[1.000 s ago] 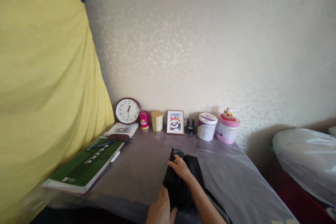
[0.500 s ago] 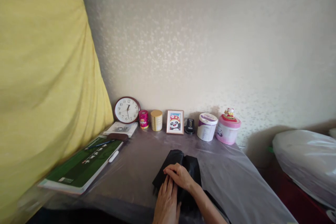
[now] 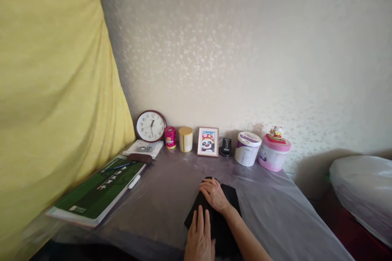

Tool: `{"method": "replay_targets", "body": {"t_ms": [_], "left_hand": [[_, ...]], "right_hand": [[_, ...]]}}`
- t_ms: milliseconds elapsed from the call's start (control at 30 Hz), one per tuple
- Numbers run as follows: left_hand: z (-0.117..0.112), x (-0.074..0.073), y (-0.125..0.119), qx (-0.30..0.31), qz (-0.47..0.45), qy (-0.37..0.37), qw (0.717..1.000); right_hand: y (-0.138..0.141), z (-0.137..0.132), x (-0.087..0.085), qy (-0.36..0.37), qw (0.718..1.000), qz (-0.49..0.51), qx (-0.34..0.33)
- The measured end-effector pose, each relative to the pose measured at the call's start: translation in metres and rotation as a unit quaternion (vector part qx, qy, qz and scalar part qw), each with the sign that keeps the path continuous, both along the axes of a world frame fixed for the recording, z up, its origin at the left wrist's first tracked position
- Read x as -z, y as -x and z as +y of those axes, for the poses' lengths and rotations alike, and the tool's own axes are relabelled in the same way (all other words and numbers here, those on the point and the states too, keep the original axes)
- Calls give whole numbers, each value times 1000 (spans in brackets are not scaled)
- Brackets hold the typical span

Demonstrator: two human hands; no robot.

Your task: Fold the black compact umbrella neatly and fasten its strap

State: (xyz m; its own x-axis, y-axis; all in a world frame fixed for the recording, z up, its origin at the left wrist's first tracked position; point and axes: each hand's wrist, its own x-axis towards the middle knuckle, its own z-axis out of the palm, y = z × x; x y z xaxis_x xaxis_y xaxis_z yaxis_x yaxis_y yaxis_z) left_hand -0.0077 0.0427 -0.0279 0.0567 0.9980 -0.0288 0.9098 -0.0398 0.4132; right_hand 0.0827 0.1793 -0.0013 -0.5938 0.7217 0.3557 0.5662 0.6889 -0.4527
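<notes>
A folded piece of black, cloth-like material [image 3: 231, 200] lies on the table near its front edge; what kind of article it is, I cannot tell. My left hand [image 3: 199, 234] rests flat on its near left part, fingers stretched forward. Farther up, my right hand [image 3: 213, 195] lies palm down across the far end, its fingers extended together over the material. Neither hand is wrapped around anything. Both hands cover part of the black material.
A grey plastic-covered table [image 3: 159, 195] carries a green book [image 3: 98, 195] and white pen [image 3: 134, 182] at left. Along the wall stand a clock [image 3: 151, 126], pink tin [image 3: 170, 138], yellow-lidded container [image 3: 185, 139], panda picture frame [image 3: 208, 142], black object [image 3: 226, 147], and white [image 3: 247, 149] and pink tubs [image 3: 273, 155].
My right hand has moved forward off my left hand to the far end of the black material. The material now looks flatter, and the view has shifted slightly.
</notes>
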Motion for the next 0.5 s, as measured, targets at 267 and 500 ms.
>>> {"method": "replay_targets", "body": {"t_ms": [267,500], "left_hand": [[2,11,2,-16,-22,38,999],[-10,-24,-1,-19,14,52,998]], "right_hand": [[8,34,0,33,993,-49,107],[-30,31,-9,26,967,-16,252]]}}
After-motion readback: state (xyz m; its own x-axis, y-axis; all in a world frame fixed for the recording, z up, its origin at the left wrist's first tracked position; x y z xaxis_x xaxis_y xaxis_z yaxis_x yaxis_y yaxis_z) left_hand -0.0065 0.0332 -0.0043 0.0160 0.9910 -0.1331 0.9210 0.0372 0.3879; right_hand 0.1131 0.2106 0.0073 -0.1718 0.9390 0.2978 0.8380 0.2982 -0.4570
